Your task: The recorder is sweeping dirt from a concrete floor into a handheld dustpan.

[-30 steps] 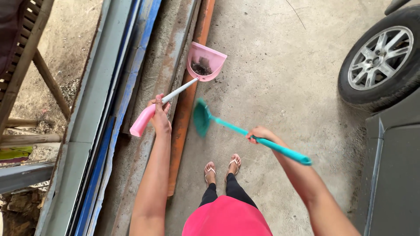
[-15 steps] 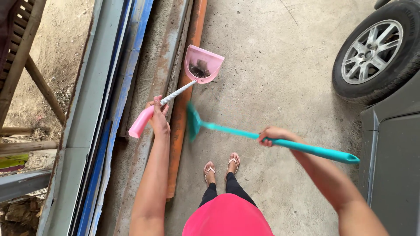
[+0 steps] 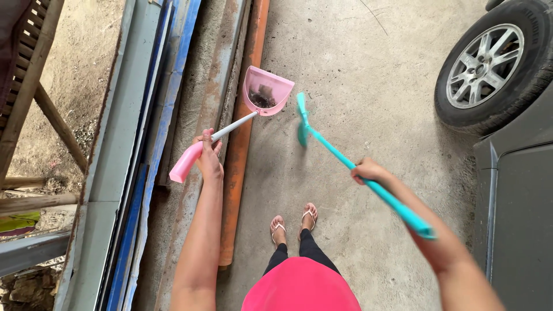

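The left hand (image 3: 207,154) is gripping the long handle of the pink dustpan (image 3: 266,91), with the fingers wrapped closed around the grey shaft just above its pink end grip. Beyond the fingers, the dustpan scoop is resting on the concrete floor (image 3: 357,69), holding dark debris, beside an orange pipe (image 3: 237,167). The right hand (image 3: 368,171) is gripping the teal broom (image 3: 351,164), fingers closed around the mid-shaft. The broom head (image 3: 301,119) is lying ahead of those fingers, just beside the open edge of the scoop and blurred. A car wheel (image 3: 489,63) is standing well apart to the right of the right hand.
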